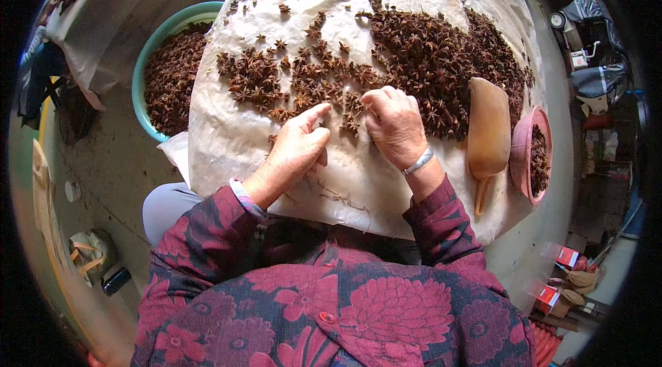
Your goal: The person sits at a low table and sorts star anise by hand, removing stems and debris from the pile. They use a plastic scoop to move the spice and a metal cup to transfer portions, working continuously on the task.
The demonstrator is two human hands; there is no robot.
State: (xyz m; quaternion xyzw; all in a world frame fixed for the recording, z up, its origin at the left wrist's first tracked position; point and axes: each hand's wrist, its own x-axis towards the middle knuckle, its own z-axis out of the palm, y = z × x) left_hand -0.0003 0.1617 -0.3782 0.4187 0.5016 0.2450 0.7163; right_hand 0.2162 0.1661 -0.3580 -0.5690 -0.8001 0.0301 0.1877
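Note:
Loose star anise (253,76) lies spread over a white sheet-covered table (358,181), thinner in the middle and heaped into a dark pile (427,57) on the right. At the near edge of the thin spread is my left hand (295,152), its index finger and thumb apart and its other fingers curled under. Close to its right, my right hand (398,126), with a silver bracelet at the wrist, bends down at the star anise with fingers drawn together; its fingertips are hidden. Beside the pile rests a tan scoop (488,126), handle toward me.
A teal basin (143,91) full of reddish-brown pieces stands left of the table. At the table's right edge sits a pink bowl (522,160) with more star anise. Thin stalks (343,199) lie near the front edge. A bag (93,257) is on the floor at left.

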